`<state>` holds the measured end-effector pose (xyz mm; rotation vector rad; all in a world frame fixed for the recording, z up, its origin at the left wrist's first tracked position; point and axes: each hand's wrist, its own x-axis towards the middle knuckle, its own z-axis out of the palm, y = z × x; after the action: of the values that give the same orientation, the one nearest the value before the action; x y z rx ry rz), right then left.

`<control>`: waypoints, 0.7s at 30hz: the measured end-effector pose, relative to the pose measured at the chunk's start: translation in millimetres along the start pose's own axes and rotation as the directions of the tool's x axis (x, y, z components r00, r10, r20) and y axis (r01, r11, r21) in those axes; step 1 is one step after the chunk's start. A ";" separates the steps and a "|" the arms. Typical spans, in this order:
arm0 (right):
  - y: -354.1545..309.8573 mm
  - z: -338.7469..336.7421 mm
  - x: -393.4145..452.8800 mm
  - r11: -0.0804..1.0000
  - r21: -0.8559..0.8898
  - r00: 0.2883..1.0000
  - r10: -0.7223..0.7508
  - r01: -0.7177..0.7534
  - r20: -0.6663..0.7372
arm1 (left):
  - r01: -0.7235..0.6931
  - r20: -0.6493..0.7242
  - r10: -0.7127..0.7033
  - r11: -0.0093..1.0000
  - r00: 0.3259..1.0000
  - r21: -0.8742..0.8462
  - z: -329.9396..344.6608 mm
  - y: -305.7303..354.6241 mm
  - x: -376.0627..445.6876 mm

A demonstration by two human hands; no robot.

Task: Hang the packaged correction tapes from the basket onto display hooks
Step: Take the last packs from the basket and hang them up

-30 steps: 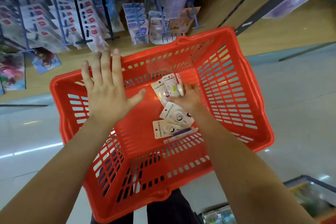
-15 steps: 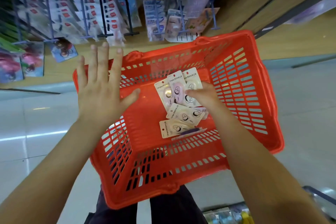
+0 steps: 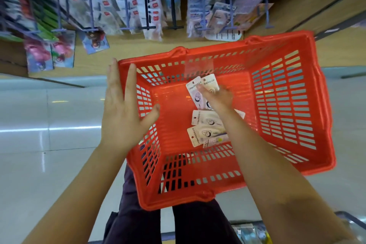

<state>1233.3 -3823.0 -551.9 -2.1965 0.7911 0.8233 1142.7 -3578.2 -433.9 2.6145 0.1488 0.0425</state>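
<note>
Correction tape packs (image 3: 206, 123) lie on the red basket (image 3: 287, 105) floor; right hand (image 3: 216, 98) now pinches two, lifting them clear, while the flat, open left hand (image 3: 123, 109) has slid to the rim.

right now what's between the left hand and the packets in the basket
Head view: only bare red basket floor lies between the left hand and the correction tape packets.

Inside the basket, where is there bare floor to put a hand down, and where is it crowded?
Bare floor lies in the red basket between the left wall by the left hand and the packaged correction tapes. It is crowded at centre-right, where the packs overlap beneath the right hand.
</note>
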 end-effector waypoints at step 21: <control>-13.7 24.6 -21.1 0.981 0.160 0.964 0.069 -0.113 0.258 | 0.021 0.042 -0.021 1.000 0.999 0.000 -0.6 -4.2 -18.8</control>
<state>1221.9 -3790.3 -546.2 -1.8692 0.8095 1.0156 1123.6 -3576.4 -435.5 2.6112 0.1618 -0.0195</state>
